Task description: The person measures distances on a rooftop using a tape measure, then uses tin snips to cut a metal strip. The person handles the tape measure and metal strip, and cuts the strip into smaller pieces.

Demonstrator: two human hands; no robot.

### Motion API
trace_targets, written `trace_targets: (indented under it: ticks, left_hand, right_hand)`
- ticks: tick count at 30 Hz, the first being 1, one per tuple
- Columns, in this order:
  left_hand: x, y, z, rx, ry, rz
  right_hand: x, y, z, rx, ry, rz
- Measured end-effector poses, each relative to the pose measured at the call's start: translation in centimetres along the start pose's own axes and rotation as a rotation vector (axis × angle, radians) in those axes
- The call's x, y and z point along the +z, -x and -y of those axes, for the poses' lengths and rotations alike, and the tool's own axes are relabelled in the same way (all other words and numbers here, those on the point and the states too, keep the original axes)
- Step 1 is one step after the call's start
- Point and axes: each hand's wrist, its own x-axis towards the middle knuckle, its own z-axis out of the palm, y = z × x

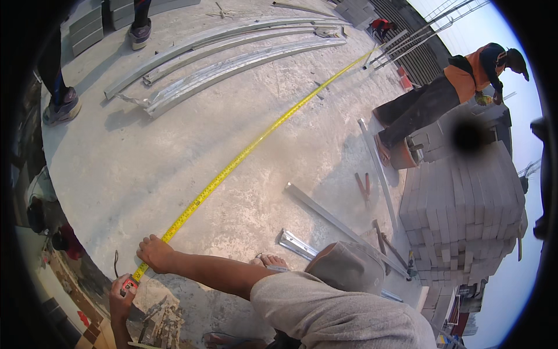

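My left hand [121,298], low at the left, is closed round the red case of a tape measure [129,285]. Its yellow blade [238,157] runs out of the case and stretches across the concrete floor to the far right. Just beyond the case, my right hand [154,254] is closed over the blade, its fingers near the blade's edge. My right forearm reaches in from the right, below a grey sleeve. The blade's far end lies near a crouching person in red [381,27].
Long metal channels [232,55] lie left of the blade. Nearer are another metal strip [343,227], red-handled pliers [364,187] and a hammer-like tool [381,238]. Stacked grey blocks [459,203] stand right, near a person in an orange vest [465,75] and a bucket [402,154]. Someone's shoes [63,107] show left.
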Motion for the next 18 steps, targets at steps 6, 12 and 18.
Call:
trace_targets:
  ticks: [6,12,18]
  left_hand:
    - [0.0,-0.5,-0.8,0.030,0.061,-0.050]
    - [-0.4,-0.3,0.7,-0.045,-0.054,-0.022]
    - [-1.8,-0.5,0.1,-0.112,0.040,0.055]
  right_hand:
    - [2.4,-0.4,0.0,-0.038,0.069,-0.005]
    - [1.7,0.2,0.3,-0.081,-0.019,-0.057]
    - [-0.1,0.6,0.7,-0.070,-0.112,-0.074]
